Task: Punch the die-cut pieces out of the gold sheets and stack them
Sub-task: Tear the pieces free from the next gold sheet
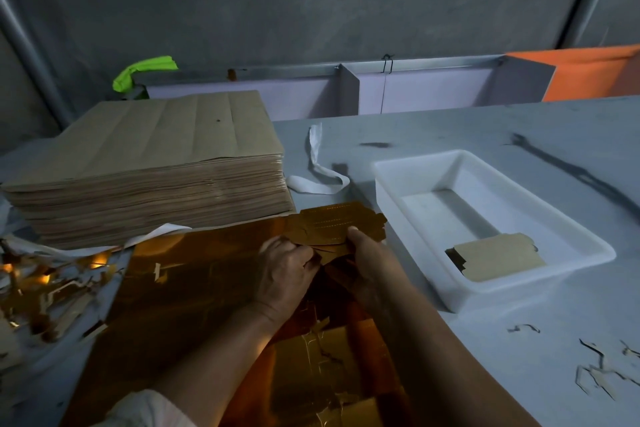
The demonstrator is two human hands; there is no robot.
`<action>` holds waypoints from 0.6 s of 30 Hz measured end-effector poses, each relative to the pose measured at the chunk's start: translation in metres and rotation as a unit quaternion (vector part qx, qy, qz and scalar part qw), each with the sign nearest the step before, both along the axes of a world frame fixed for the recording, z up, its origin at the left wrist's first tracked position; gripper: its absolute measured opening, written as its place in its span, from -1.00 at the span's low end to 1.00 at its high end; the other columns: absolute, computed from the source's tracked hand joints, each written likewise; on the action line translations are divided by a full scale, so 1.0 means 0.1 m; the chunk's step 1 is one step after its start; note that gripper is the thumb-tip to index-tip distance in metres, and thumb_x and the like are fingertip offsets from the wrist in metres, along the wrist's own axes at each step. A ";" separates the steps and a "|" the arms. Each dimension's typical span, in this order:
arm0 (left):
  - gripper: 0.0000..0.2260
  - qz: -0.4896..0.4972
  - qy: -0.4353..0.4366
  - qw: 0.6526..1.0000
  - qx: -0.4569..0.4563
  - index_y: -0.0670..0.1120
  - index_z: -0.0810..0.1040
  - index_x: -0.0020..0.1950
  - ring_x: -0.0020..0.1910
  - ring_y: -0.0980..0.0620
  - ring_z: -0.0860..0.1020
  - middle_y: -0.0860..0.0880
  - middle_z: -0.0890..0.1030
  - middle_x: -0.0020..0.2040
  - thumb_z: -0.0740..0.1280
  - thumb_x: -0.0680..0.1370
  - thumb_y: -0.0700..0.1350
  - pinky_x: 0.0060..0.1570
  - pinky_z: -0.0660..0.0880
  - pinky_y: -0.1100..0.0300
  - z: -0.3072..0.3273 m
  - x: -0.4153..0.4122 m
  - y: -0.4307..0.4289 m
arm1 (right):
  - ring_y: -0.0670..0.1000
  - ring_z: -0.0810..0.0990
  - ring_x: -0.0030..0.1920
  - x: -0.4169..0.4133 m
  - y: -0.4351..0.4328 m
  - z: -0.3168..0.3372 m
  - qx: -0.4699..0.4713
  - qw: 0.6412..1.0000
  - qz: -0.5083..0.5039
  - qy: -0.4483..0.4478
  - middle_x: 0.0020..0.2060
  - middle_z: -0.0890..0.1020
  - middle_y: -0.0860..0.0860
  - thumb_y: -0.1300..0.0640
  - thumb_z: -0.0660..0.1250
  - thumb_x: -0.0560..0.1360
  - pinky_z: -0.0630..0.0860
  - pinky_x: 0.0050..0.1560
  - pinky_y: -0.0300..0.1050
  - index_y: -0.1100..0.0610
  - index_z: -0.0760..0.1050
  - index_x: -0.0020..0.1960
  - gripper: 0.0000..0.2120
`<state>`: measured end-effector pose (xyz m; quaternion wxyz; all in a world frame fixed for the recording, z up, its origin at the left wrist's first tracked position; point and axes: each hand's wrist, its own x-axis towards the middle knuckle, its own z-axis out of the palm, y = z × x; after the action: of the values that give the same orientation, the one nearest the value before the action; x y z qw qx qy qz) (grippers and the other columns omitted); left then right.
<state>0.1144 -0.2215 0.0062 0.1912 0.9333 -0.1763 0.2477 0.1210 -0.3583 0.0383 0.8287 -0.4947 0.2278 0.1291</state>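
Observation:
A shiny gold sheet (194, 288) lies flat on the table in front of me. Both my hands hold a gold die-cut piece (332, 224) at the sheet's far right corner. My left hand (282, 274) pinches its near left edge. My right hand (372, 253) grips its right side, thumb on top. The piece sticks out beyond my fingers toward the tall stack of sheets (149, 166), which lie brown side up at the back left. A white plastic tray (485, 291) to the right holds a few punched pieces (498, 256), brown side up.
Gold and brown waste strips (45, 298) are heaped at the left edge. More scraps (602, 374) lie at the lower right. A white strap (318, 177) curls between stack and tray. Grey dividers (349, 90) and an orange panel (595, 73) line the table's back.

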 end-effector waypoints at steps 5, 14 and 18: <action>-0.87 0.055 0.045 0.997 -0.034 -0.15 0.65 0.04 0.04 -0.09 0.57 -0.10 0.64 0.00 0.37 0.52 -0.20 0.13 0.50 -0.01 -0.06 0.09 0.07 | 0.10 0.69 -0.15 0.07 0.03 -0.08 -0.041 0.998 -0.010 0.039 -0.18 0.68 0.12 0.05 0.28 0.60 0.61 -0.33 -0.09 0.12 0.52 0.09 -0.84; -0.55 0.157 0.289 0.941 0.076 0.19 -0.06 0.59 0.59 -0.04 -0.15 0.08 -0.05 0.62 -0.10 0.69 0.10 0.52 -0.21 -0.10 -0.25 0.33 0.31 | 0.17 0.67 0.00 0.11 0.00 -0.24 -0.089 0.995 -0.010 0.048 -0.07 0.67 0.16 0.03 0.24 0.62 0.60 0.04 0.05 0.11 0.48 0.01 -0.85; -0.54 0.169 0.297 0.936 0.084 0.20 -0.07 0.58 0.58 -0.03 -0.16 0.10 -0.06 0.62 -0.20 0.67 0.17 0.51 -0.25 -0.10 -0.32 0.33 0.33 | 0.28 0.59 0.22 0.08 -0.01 -0.23 -0.107 0.993 -0.018 0.052 0.16 0.59 0.24 0.05 0.21 0.64 0.51 0.27 0.23 0.04 0.43 -0.01 -0.91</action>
<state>0.1474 -0.1888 -0.0253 0.1113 0.9930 0.0286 -0.0281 0.1288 -0.3593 0.0156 0.7604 -0.5688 0.2919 0.1143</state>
